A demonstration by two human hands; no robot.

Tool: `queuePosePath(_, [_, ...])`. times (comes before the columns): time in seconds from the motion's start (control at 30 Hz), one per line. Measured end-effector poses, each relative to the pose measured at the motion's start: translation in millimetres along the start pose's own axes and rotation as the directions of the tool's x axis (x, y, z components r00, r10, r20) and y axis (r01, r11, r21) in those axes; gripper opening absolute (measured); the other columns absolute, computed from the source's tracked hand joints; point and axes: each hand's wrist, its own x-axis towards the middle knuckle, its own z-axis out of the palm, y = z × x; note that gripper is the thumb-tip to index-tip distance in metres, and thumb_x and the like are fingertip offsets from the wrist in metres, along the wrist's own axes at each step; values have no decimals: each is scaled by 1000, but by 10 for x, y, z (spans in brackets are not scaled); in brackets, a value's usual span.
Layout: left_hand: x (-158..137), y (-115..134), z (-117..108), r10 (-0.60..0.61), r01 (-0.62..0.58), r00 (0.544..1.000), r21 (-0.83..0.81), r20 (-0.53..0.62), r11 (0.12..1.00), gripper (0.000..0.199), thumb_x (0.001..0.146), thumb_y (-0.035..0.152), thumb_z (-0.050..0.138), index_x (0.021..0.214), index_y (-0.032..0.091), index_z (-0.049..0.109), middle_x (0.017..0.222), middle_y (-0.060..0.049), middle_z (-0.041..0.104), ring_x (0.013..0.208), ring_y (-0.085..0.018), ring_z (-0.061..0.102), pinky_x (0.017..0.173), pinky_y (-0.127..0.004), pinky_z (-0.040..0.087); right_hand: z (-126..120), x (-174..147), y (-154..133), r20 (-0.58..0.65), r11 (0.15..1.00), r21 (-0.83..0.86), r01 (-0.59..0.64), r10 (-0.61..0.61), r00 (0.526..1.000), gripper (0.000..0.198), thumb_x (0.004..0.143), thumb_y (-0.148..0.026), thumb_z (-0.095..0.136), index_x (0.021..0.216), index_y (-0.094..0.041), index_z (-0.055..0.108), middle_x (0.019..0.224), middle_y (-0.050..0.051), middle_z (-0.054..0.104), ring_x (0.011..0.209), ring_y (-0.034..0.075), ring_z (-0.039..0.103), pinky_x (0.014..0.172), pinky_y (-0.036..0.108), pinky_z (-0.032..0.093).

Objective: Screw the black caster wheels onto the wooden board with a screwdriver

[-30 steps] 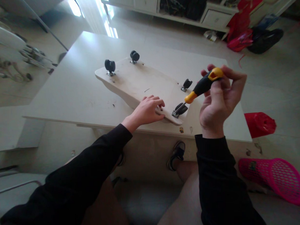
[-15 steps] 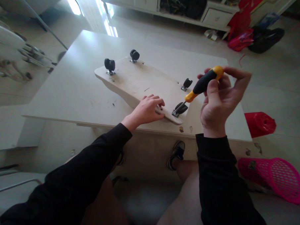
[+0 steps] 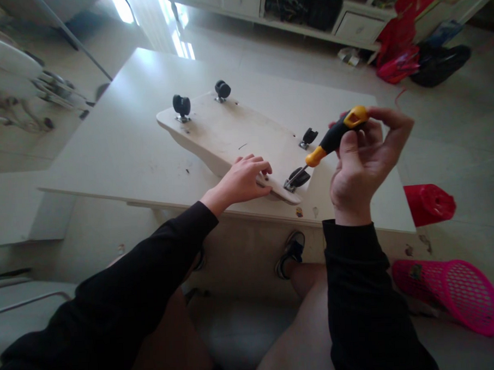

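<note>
A pale wooden panel (image 3: 223, 120) with black caster wheels at its corners lies on the white table (image 3: 117, 130), wheels up. My left hand (image 3: 244, 178) grips the panel's near edge, fingers curled over it close to the front right caster (image 3: 299, 177). In my right hand (image 3: 358, 164) is a screwdriver (image 3: 335, 137) with a yellow and black handle, held by thumb and fingers. Its shaft slants down to the metal plate of that caster; the tip's exact contact is too small to make out. Two casters at the left end (image 3: 182, 106) stand upright.
A pink mesh basket (image 3: 467, 295) lies on its side on the floor at right, near a red container (image 3: 430, 203). Beyond the table stands a white cabinet (image 3: 357, 28), with red and black bags (image 3: 442, 64) beside it. My legs are under the table's near edge.
The screwdriver's handle has turned about its axis in my right hand, its yellow end now showing a hole. My left hand stays on the panel.
</note>
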Motion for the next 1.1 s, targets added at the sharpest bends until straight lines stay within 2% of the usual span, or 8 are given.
queuePosePath(0.13, [-4,-7,3,7,-7,1000,-6,-3,1000,27,81,34,79,106,25,72,116,-8,77,115,-31,65,107,-48,44,-10,0,22,-70,997,-68,39,-44,997,41,84,-38,80,121,-33,64,114,0,62,109,19,70,100,44,63])
queuePosePath(0.27, [-3,1,-5,4,-4,1000,2,2,1000,26,82,33,78,105,24,72,115,-8,77,116,-31,64,107,-49,44,-9,-16,39,-97,993,-114,-2,-9,995,44,85,-49,76,125,-33,65,124,3,62,121,24,68,106,50,63])
queuePosePath(0.37, [-1,9,-12,4,-4,1000,3,4,1000,25,82,33,78,105,24,72,115,-9,77,116,-31,65,107,-49,44,4,-42,51,-44,998,-47,-41,38,998,41,94,-48,64,132,-35,61,129,4,62,129,26,68,110,56,62])
queuePosePath(0.47, [-1,9,-12,12,-12,1000,4,1,1000,25,83,33,78,105,23,73,115,-9,77,115,-30,65,108,-49,44,24,-65,56,-10,997,48,-61,62,998,44,94,-45,63,136,-36,58,125,4,62,132,27,68,108,57,62])
queuePosePath(0.7, [-5,-2,5,6,-6,1000,13,-5,1000,26,82,32,79,105,22,74,114,-8,77,115,-30,65,107,-47,43,27,-78,31,-63,996,36,-87,90,994,51,85,-50,75,132,-39,61,127,4,58,125,26,68,105,51,63])
queuePosePath(0.9, [-7,0,-1,16,-15,1000,14,-7,1000,25,82,32,79,105,22,74,113,-8,77,114,-29,65,106,-46,44,48,-93,-60,-99,983,-32,-179,175,980,55,81,-49,81,131,-38,62,133,4,58,122,26,67,95,44,67])
queuePosePath(1.1, [-7,-7,4,14,-14,1000,19,-9,1000,27,82,32,79,106,22,74,114,-8,77,114,-29,65,107,-47,44,95,-92,-206,-199,977,-23,-210,202,959,43,82,-43,80,123,-35,68,136,3,60,129,27,65,96,44,68])
